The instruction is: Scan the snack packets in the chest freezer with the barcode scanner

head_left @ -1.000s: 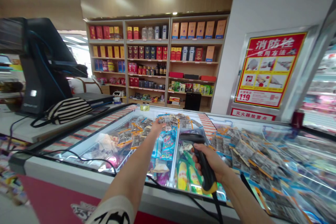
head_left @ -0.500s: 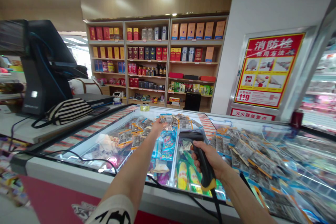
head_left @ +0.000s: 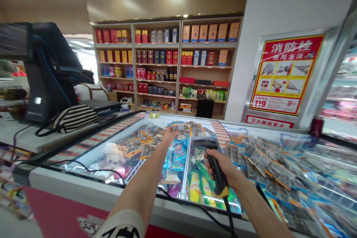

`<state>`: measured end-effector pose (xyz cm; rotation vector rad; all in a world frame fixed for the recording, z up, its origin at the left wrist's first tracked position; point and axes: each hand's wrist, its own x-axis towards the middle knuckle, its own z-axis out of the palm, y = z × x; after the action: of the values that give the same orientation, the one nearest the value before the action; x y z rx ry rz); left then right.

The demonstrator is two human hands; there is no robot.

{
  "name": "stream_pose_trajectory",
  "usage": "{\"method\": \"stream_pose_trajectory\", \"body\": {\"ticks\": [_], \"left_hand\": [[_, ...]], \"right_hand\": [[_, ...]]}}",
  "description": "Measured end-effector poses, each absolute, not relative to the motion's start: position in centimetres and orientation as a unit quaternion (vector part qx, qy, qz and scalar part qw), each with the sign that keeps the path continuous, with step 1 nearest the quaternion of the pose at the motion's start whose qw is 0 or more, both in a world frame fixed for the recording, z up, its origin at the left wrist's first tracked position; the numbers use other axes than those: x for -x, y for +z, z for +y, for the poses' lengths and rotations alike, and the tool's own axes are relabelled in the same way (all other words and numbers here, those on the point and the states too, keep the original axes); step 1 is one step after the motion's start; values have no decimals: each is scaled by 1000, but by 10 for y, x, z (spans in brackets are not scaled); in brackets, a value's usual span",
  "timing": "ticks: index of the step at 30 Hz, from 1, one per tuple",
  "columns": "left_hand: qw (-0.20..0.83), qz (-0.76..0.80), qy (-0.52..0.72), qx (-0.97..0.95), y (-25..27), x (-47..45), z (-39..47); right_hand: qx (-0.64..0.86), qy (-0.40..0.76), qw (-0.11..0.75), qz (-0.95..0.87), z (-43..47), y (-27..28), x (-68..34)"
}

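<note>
My right hand [head_left: 219, 163] is wrapped round the grip of a black and yellow barcode scanner [head_left: 218, 178], its head pointing left toward the packets. With my left arm stretched forward, my left hand [head_left: 170, 134] pinches a small snack packet [head_left: 180, 129] that has clear and blue parts. More orange-edged snack packets [head_left: 149, 143] lie on the freezer's glass top around that hand. To the right of the scanner spreads a larger heap of similar packets [head_left: 262, 160]. Through the glass below show blue bags [head_left: 178, 154] and yellow-green corn packs [head_left: 194, 187].
A chest freezer [head_left: 83, 187] spans the front, with a black cable [head_left: 206, 212] trailing along its edge. On the left counter stand a black point-of-sale terminal [head_left: 50, 74] and a striped pouch [head_left: 74, 118]. Shelves of boxed bottles [head_left: 156, 57] line the back wall.
Almost nothing differs. The view has shifted very slightly, and both hands keep their hold on the packet and the scanner.
</note>
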<state>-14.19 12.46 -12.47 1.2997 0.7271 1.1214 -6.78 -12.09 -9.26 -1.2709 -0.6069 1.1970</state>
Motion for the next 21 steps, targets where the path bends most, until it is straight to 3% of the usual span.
{"method": "stream_pose_trajectory", "body": {"ticks": [12, 21], "left_hand": [[549, 368, 483, -574, -123, 134, 113], [588, 294, 487, -575, -137, 122, 125]], "right_hand": [[551, 526, 604, -232, -129, -91, 64], [513, 556, 606, -245, -134, -87, 57]]}}
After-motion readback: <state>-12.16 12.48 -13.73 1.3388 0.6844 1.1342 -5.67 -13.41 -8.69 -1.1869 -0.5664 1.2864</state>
